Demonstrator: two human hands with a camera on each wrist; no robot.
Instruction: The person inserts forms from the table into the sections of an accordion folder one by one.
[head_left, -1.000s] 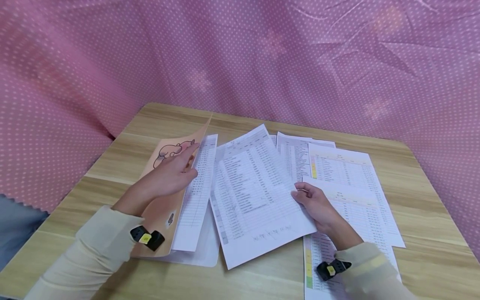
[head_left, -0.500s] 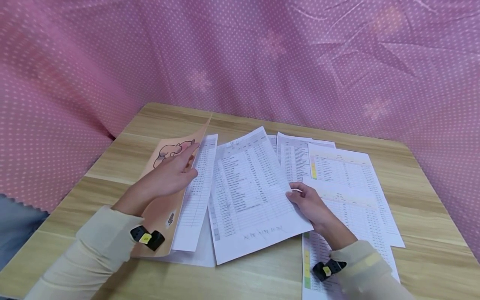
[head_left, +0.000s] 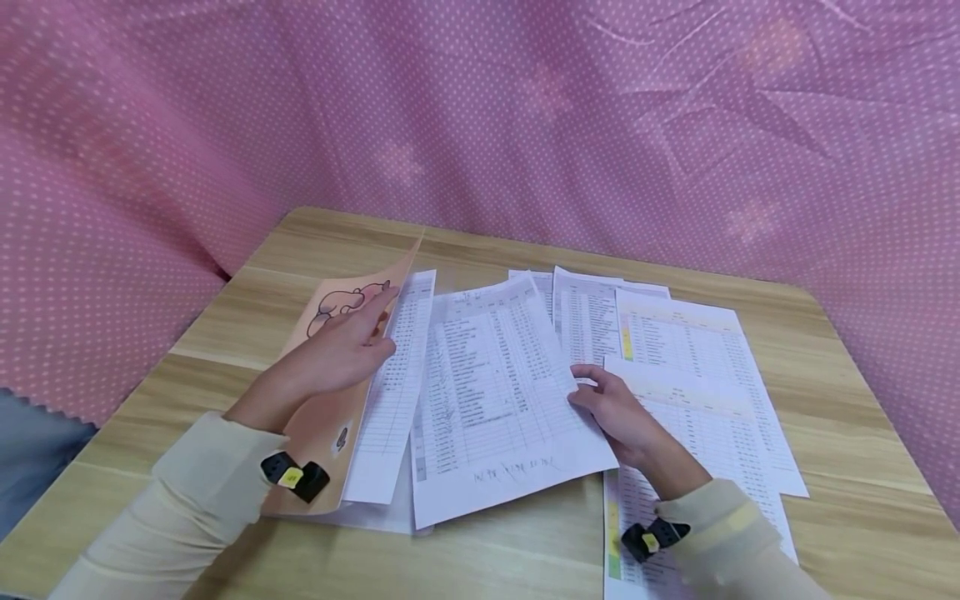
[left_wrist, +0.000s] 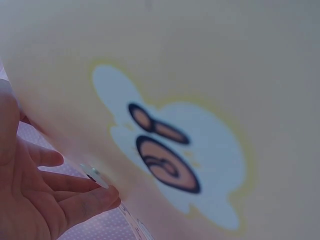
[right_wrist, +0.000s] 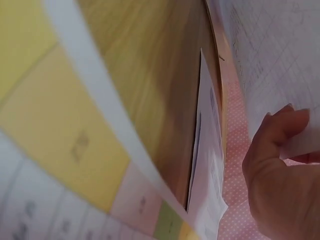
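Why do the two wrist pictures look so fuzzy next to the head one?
Head view: even light, sharp, the table edge bowed by the wide lens. Left wrist view: too close to the folder, its cartoon soft. Right wrist view: the near colored sheet smeared, the right hand clearer.

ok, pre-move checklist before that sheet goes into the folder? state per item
1. Folder cover held open by the left hand: ok.
2. Right hand grips the printed sheet at its right edge: ok, thumb on top.
3. Sheet lined up with the page inside the folder: not ok, it sits skewed and partly over it.
4. Only one sheet picked up: cannot tell.
5. Other sheets apart from the moving one: not ok, its right edge overlaps them.
6. Table edge margin: ok.
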